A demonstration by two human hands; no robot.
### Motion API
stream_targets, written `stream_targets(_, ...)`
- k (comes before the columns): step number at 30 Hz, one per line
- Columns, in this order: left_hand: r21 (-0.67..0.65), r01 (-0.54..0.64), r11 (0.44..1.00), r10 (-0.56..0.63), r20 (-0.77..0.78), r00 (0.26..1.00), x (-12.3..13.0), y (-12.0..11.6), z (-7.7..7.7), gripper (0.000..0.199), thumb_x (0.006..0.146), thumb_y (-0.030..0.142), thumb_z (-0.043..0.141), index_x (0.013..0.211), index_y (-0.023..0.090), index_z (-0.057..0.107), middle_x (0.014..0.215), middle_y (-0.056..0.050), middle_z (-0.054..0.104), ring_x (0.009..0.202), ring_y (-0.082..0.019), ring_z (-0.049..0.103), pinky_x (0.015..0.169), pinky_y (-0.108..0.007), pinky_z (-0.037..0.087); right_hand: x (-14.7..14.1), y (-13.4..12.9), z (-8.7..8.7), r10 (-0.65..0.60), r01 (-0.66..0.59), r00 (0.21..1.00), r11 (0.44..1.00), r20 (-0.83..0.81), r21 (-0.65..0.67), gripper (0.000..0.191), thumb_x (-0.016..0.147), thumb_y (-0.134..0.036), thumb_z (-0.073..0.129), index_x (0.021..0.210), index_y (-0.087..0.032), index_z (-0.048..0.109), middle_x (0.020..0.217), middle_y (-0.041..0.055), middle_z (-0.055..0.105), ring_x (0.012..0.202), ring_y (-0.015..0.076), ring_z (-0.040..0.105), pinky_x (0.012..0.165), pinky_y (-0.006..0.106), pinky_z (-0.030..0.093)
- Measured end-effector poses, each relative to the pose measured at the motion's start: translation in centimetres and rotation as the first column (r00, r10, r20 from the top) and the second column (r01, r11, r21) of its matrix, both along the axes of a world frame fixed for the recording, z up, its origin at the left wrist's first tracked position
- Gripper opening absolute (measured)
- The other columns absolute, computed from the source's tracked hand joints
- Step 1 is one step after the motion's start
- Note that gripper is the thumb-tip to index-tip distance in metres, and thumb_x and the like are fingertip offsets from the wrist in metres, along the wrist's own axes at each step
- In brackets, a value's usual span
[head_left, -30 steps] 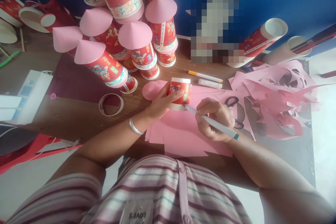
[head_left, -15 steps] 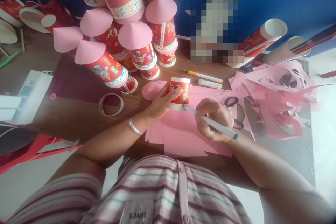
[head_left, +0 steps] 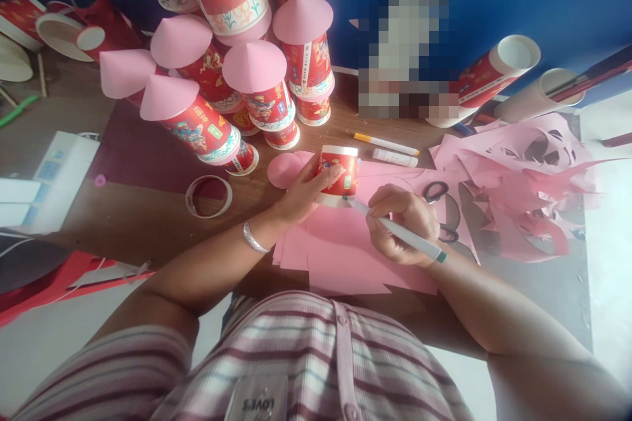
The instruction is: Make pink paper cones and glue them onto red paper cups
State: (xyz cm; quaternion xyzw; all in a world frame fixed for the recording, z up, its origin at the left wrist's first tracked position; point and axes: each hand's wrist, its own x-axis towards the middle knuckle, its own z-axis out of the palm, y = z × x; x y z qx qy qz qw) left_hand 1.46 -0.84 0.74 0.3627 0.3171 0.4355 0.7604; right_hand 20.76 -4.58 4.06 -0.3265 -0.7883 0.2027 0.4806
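Wrapped around a red paper cup [head_left: 347, 174] with white bands is my left hand [head_left: 306, 192], its thumb lying across the printed side. My right hand [head_left: 402, 223] grips a white marker pen [head_left: 415, 241] with a green end. The pen's tip touches or nearly touches the cup's lower white band, where a small dark mark shows. Beneath both hands lie sheets of pink paper [head_left: 340, 263]. Black-handled scissors [head_left: 435, 192] rest just beyond my right hand, partly hidden by it.
Stacked red cups with pink paper cones [head_left: 254, 69] stand at the back left. A roll of tape [head_left: 209, 197] lies left of my hands. A yellow-capped marker [head_left: 386, 144] and a white marker [head_left: 395, 158] lie behind. Pink paper scraps [head_left: 523, 171] pile up at right.
Hardly anything differs. My right hand and the marker pen have shifted very slightly, while my left hand keeps the cup in the same place.
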Motion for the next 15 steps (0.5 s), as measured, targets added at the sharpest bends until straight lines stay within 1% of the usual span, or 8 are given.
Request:
stream_targets(4, 0.005, 0.001, 1.0, -0.001, -0.015, 1.0, -0.03, 0.06, 0.01, 0.033, 0.092, 0.05, 0.075, 0.108, 0.022, 0.068, 0.088, -0.003, 0.073, 0.081, -0.021, 0.071, 0.078, -0.038, 0.059, 0.02, 0.0, 0.01, 0.012, -0.012, 1.0, 1.0, 0.006, 0.001, 0.022, 0.084, -0.007, 0.061, 0.093, -0.025, 0.052, 0.071, -0.0025, 0.062, 0.052, 0.012, 0.058, 0.044, 0.023, 0.044)
stream_targets(7, 0.012, 0.005, 1.0, -0.004, -0.007, 1.0, 0.01, 0.08, 0.07, 0.034, 0.091, 0.05, 0.075, 0.109, 0.022, 0.069, 0.087, -0.003, 0.073, 0.08, -0.02, 0.071, 0.077, -0.036, 0.059, 0.01, 0.03, -0.11, 0.011, -0.011, 1.0, 1.0, 0.009, 0.01, 0.021, 0.084, -0.007, 0.06, 0.093, -0.025, 0.052, 0.071, -0.0025, 0.062, 0.052, 0.0119, 0.058, 0.043, 0.023, 0.042)
stream_targets(11, 0.011, -0.003, 1.0, 0.003, 0.023, 1.0, 0.07, 0.04, 0.09, 0.028, 0.092, 0.046, 0.076, 0.104, 0.022, 0.069, 0.086, -0.002, 0.073, 0.079, -0.017, 0.071, 0.076, -0.032, 0.059, -0.05, 0.07, -0.27, 0.008, -0.008, 1.0, 1.0, 0.004, 0.027, 0.02, 0.085, -0.009, 0.061, 0.094, -0.025, 0.053, 0.07, -0.0028, 0.062, 0.052, 0.012, 0.057, 0.044, 0.023, 0.043)
stream_targets(15, 0.015, -0.011, 1.0, 0.011, 0.017, 1.0, 0.08, 0.0, 0.0, 0.028, 0.093, 0.045, 0.075, 0.105, 0.021, 0.068, 0.086, -0.001, 0.072, 0.079, -0.017, 0.07, 0.077, -0.033, 0.059, -0.11, 0.11, -0.34, 0.011, -0.011, 1.0, 0.999, 0.008, 0.031, 0.02, 0.084, -0.008, 0.061, 0.093, -0.025, 0.054, 0.07, -0.0019, 0.063, 0.053, 0.0125, 0.058, 0.046, 0.023, 0.044)
